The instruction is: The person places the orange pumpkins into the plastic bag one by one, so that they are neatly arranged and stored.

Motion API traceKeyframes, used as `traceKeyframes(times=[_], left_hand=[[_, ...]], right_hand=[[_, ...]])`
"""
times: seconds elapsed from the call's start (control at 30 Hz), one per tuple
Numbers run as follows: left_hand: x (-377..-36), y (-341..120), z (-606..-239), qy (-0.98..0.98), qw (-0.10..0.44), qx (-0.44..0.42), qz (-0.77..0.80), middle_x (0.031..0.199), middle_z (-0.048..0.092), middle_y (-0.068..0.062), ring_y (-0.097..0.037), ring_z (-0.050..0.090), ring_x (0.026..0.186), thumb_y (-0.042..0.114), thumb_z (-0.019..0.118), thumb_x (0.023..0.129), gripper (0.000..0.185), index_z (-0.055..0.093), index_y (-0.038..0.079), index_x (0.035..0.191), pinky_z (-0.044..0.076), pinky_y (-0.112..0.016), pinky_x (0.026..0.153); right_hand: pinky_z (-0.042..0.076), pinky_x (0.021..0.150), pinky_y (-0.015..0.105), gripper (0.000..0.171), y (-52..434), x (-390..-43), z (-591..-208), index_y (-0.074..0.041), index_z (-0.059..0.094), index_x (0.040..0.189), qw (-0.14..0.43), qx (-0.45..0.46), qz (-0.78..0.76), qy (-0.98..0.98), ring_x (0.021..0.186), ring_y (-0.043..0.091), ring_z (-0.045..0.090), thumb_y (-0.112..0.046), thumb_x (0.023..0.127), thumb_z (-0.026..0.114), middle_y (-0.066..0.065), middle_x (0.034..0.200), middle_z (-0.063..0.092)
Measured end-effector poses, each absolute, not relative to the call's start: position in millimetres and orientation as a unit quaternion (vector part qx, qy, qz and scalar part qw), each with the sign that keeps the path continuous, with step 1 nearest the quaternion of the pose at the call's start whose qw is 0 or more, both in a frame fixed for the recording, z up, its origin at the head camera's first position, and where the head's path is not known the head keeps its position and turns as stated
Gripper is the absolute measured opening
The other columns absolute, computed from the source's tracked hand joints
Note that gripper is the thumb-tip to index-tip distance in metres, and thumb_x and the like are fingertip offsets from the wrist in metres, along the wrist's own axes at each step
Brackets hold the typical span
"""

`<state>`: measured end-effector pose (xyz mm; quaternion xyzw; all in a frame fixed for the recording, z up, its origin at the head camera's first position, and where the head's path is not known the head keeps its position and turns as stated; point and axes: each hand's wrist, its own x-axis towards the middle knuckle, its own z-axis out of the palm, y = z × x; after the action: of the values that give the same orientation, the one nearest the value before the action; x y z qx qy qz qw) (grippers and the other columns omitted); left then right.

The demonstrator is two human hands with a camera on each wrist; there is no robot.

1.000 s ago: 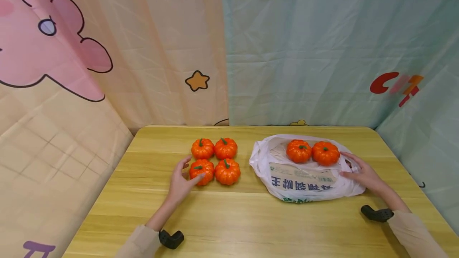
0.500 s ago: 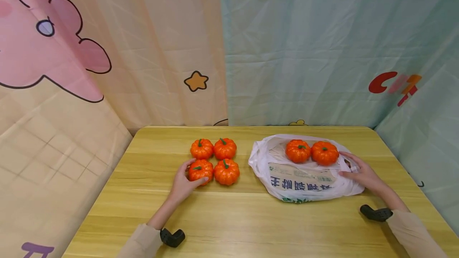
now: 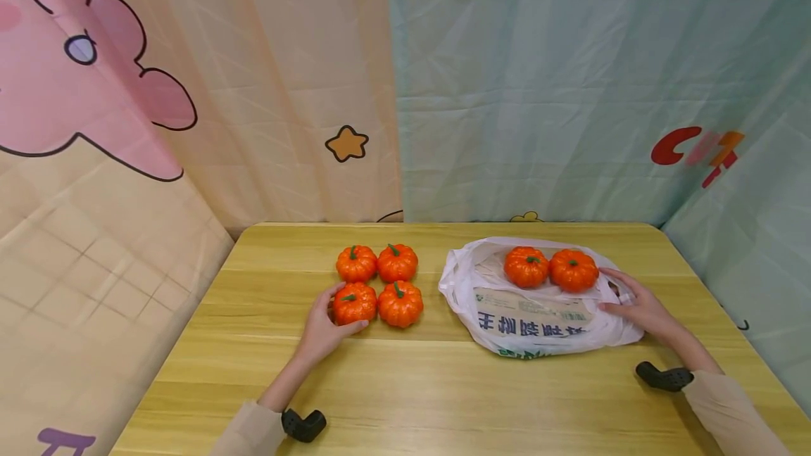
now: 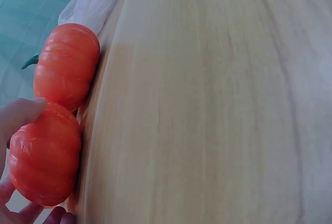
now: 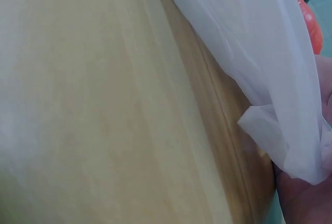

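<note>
A white plastic bag at centre right of the head view carries a tan label and a row of large blue characters, printed upside down to the camera and not legible; green print sits along its lower edge. Green lettering runs along the top edge of the teal backdrop but is cut off, and red and orange letters at right are blurred.

The left hand, lower centre left, wraps thumb and fingers around the near-left pumpkin in a block of four on the wooden table. The left wrist view shows this pumpkin cupped by the fingers and touching its neighbour. That neighbour sits just to its right in the head view, with two more pumpkins behind them.

The right hand, at centre right, lies on the bag's right end, fingers curled over the plastic; the right wrist view shows the bag's film bunched against the palm. Two further pumpkins sit in the bag's open mouth, just left of that hand.

A pink cartoon curtain fills the upper left.
</note>
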<state>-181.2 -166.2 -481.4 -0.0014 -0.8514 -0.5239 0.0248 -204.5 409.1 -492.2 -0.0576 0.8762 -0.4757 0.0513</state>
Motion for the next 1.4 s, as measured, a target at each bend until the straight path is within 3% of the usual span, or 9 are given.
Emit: traceKeyframes(times=[0.63,0.93,1.4], left_hand=[[-165,-162,-479,-0.866,0.041,0.009,-0.498,0.143,0.042,-0.021,-0.038,0.041,0.132,0.019,0.084,0.072,0.08,0.043,0.004,0.139,0.034,-0.056,0.109],[-151,-155,-469,-0.867,0.049,0.024,-0.495,0.136,0.048,-0.016,-0.029,0.048,0.118,0.018,0.084,0.071,0.08,0.044,0.007,0.139,0.044,-0.042,0.095],[-135,-132,-442,-0.855,0.04,0.003,-0.518,0.137,0.048,-0.014,-0.026,0.049,0.117,0.021,0.085,0.07,0.078,0.047,0.008,0.137,0.049,-0.038,0.092]], right_hand=[[0.0,0.1,0.08,0.073,409,-204,-494,0.001,0.024,0.148,0.042,-0.065,-0.476,0.876,0.137,0.057,0.004,-0.017,0.091,0.065,0.035,0.152,0.012],[-0.001,0.099,0.08,0.074,409,-203,-493,0.001,0.022,0.149,0.05,-0.061,-0.481,0.873,0.137,0.057,0.003,-0.017,0.091,0.065,0.035,0.153,0.01],[0.001,0.1,0.079,0.075,409,-204,-492,0.002,0.021,0.149,0.057,-0.061,-0.48,0.873,0.137,0.057,0.003,-0.017,0.091,0.064,0.035,0.153,0.01]])
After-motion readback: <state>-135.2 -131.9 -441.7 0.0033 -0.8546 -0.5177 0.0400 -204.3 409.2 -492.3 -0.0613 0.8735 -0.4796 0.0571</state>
